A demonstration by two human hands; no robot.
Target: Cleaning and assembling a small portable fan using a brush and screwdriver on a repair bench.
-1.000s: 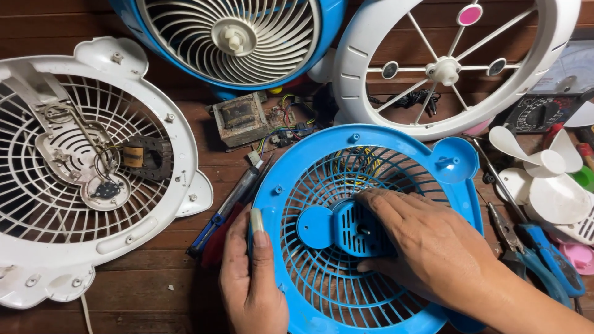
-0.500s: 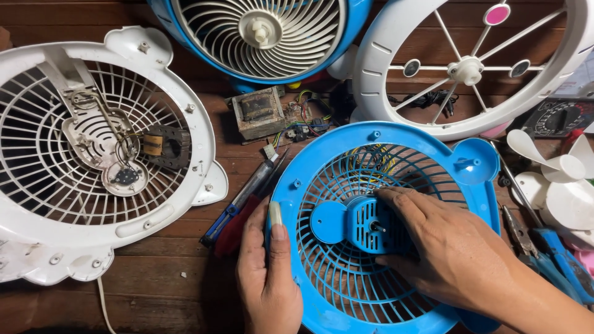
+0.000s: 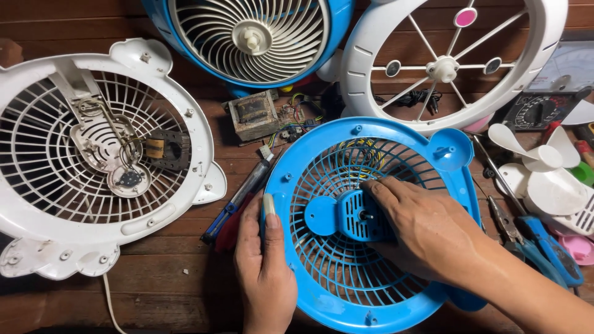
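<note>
The right hand (image 3: 427, 232) lies palm-down over the hub of the blue fan grille (image 3: 371, 291), fingers curled loosely around the blue motor housing (image 3: 359, 216) at its centre, from which a short shaft stub protrudes. The left hand (image 3: 263, 278) rests flat against the grille's left rim, thumb extended along the edge, steadying rather than gripping. The grille lies face-down on the wooden bench (image 3: 154, 303), at centre-right of the view. Good practice here appears to be firm counter-pressure at the rim while the hub is worked, fingers kept clear of the thin ribs, which look easily bent. Just left of the rim lies a blue-handled screwdriver (image 3: 238, 201); beyond it, a white fan grille (image 3: 37, 204) carrying wiring. Above sit a small transformer (image 3: 252, 115), a blue fan (image 3: 250, 37) and a white spoked guard (image 3: 445, 65). Blue-handled pliers (image 3: 538, 241) and a white fan blade (image 3: 544, 167) lie to the right.
</note>
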